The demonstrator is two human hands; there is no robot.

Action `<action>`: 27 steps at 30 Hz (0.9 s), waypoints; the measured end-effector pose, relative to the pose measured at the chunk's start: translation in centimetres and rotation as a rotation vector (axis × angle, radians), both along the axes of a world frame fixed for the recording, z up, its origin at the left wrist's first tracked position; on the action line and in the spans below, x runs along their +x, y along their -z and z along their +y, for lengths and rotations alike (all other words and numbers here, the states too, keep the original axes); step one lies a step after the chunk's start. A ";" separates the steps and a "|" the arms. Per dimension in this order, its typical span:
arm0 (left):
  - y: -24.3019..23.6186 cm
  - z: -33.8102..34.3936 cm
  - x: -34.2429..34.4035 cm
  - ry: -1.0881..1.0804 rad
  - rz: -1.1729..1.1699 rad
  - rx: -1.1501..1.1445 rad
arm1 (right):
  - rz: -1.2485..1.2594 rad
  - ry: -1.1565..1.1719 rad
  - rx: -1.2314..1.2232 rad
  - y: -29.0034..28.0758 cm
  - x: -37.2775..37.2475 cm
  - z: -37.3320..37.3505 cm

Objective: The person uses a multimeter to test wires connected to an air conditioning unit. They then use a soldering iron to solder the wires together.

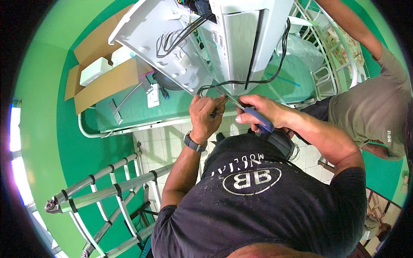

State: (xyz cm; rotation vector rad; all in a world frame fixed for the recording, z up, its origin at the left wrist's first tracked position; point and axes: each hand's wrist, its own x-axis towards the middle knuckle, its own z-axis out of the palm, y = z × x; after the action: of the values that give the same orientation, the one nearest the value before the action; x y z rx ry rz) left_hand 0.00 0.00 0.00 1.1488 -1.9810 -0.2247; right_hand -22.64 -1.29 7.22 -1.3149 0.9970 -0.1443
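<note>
My left hand (205, 116) pinches the ends of black cables (270, 81), which loop across the front of a white air-conditioner unit (236, 47). Just to its right, my right hand (266, 109) grips blue-handled scissors (256, 115), their metal blades reaching up to the cables by my left fingertips. The unit's white casing panel (142, 32) hangs open at left, with more dark wires (174, 38) over it. The exact tip of the blades is partly hidden by cables and fingers.
A green padded bed (137, 107) holds loose brackets (152, 95). An open cardboard box (103, 92) sits at left. An aluminium ladder (103, 189) stands lower left. A co-worker (368, 112) in an olive shirt reaches toward a white bed frame (352, 60) at right.
</note>
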 end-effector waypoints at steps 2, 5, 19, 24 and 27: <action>-0.1 0.1 -0.1 -0.031 0.030 -0.012 | 0.018 -0.036 -0.043 0.2 0.1 -0.4; 2.8 1.2 -2.1 -0.124 0.578 0.163 | 0.056 -0.064 -0.818 3.6 0.2 0.0; -2.3 1.9 -1.0 -0.069 0.330 0.540 | -0.249 0.078 -1.085 8.1 1.6 -1.6; -4.6 2.3 -2.0 -0.061 0.089 0.342 | -0.220 0.120 -1.077 7.5 1.1 -0.8; -1.6 1.3 -2.0 -0.067 0.157 0.205 | -0.242 0.171 -1.119 8.0 1.7 -0.1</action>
State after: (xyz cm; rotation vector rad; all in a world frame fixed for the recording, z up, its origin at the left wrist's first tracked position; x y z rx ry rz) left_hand -1.97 1.27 1.60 1.2834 -1.8094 -0.4777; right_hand -20.94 -1.44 -0.76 -2.1318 0.8139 -1.0864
